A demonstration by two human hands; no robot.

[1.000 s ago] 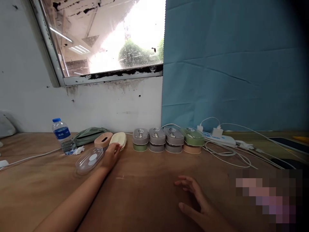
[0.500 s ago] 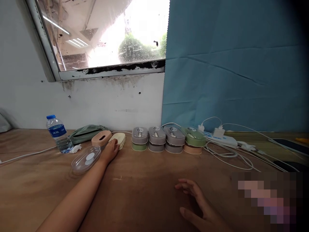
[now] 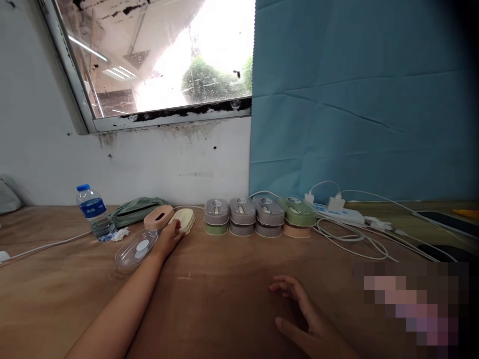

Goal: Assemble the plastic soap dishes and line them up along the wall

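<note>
My left hand [image 3: 168,238] reaches far out over the table. Its fingers are closed on the left edge of a small stack of cream lids [image 3: 186,218], still resting on the tabletop; the thumb is mostly hidden. Left of that hand are a peach-coloured oval piece with a slot [image 3: 156,218] and a clear oval lid with a white disc [image 3: 130,249]. Over the near part of the table, my right hand [image 3: 299,311] holds nothing, its thumb well apart from its bent fingers.
Several two-tier lunch boxes [image 3: 241,212] stand in a row by the wall. A water bottle [image 3: 95,214], crumpled tissue [image 3: 120,234] and green pouch [image 3: 138,210] are at the left. To the right lie a power strip [image 3: 339,213], looped white cables [image 3: 352,239] and a phone [image 3: 445,223].
The camera view has shifted slightly. My left hand remains at the cream lids, and my right hand keeps nearly the same pose.
</note>
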